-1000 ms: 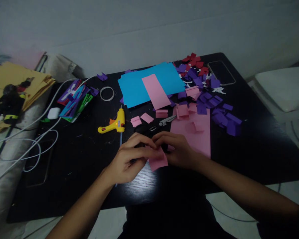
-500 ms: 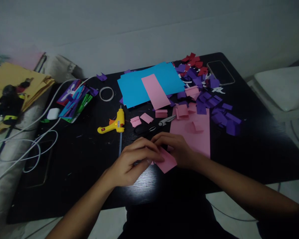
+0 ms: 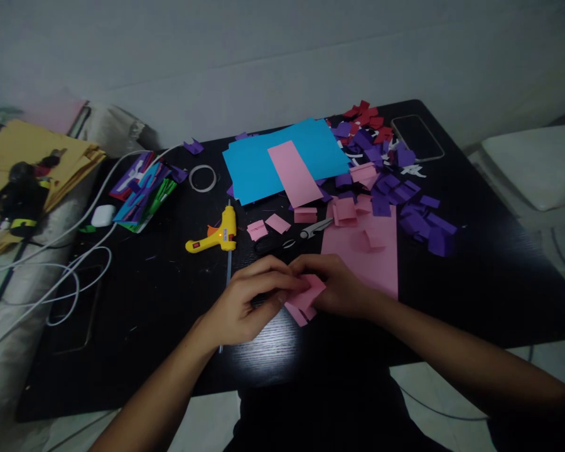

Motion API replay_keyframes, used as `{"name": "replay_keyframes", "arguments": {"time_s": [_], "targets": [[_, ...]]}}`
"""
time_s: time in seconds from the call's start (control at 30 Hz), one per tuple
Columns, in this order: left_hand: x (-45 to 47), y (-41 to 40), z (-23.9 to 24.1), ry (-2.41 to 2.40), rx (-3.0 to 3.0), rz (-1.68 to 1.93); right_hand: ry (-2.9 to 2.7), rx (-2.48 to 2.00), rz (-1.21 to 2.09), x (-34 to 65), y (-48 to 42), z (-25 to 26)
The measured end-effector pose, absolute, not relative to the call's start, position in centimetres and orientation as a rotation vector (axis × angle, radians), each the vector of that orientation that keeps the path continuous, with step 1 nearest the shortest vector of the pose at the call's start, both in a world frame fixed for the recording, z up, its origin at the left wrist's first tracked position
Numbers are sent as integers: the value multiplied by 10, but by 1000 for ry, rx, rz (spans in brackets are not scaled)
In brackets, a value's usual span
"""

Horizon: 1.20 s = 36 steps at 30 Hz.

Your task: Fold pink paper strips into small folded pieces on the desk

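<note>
"While the left hand [image 3: 252,307] clamps pink paper [image 3: 316,290] between its fingers over the counter [image 3: 169,314], any hazard?"
"Skewed creases, perhaps, should layers slip. Right hand [image 3: 338,287]: fingers partly hidden, can't tell."

Paper piece [image 3: 314,288] is between the left hand [image 3: 249,304] and right hand [image 3: 339,285], with scissors [image 3: 316,228] just beyond. Glue gun [image 3: 226,231] sits ahead and left of the left hand. Past the right hand there's a strip [image 3: 295,173] on stacked sheets [image 3: 249,171], plus scraps [image 3: 390,182] off to its right.
</note>
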<state>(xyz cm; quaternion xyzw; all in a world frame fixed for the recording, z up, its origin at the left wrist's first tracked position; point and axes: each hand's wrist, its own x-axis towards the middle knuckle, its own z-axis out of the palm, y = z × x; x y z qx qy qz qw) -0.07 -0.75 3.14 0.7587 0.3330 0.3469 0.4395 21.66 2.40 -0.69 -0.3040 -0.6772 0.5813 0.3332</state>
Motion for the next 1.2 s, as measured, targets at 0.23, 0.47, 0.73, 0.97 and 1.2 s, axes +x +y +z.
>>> {"name": "replay_keyframes", "arguments": {"time_s": [0.23,0.47,0.73,0.97,1.2], "targets": [[2,-10,30,796,1893,873,-1636,-795,1718,215,24,-8],[4,-11,30,797,1922,848,-1671,-819,1716,215,24,-9],[3,-10,31,816,1929,965,-1781,-709,1520,215,24,-7],[-1,-10,27,838,1957,1018,-1893,-598,1335,214,23,-7],[-2,-10,27,820,1973,1025,-1580,-513,2041,220,29,-1]]}}
